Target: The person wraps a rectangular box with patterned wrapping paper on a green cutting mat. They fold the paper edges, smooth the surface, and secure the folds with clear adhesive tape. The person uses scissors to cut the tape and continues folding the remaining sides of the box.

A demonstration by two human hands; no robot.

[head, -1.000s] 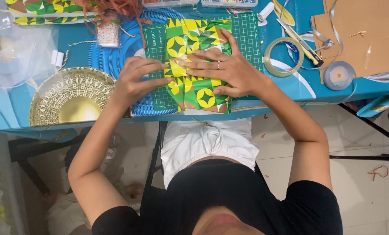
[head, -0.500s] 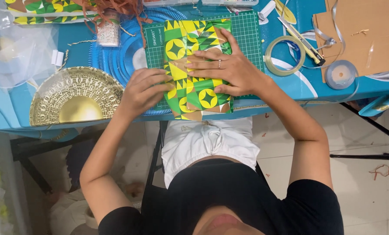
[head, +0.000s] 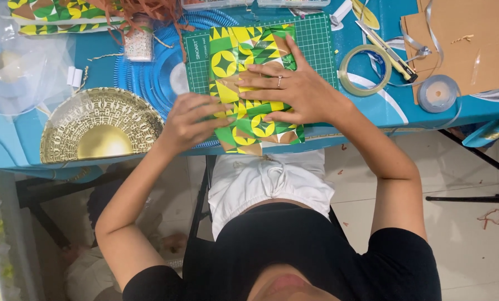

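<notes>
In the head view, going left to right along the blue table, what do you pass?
Gold patterned plate → blue pleated disc → green-and-yellow patterned paper with both hands on it, on the green cutting mat → ring of clear tape → small ribbon spool.

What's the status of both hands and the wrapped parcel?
Left hand at parcel's edge. Right hand flat on green-yellow wrapped parcel. Cutting mat beneath, nothing obstructing.

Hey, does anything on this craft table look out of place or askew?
The green and yellow wrapped parcel lies skewed across the cutting mat, its near end poking past the edge of the blue table. The right hand lies flat on it and the left hand is at its side. Nothing looks spilled.
</notes>
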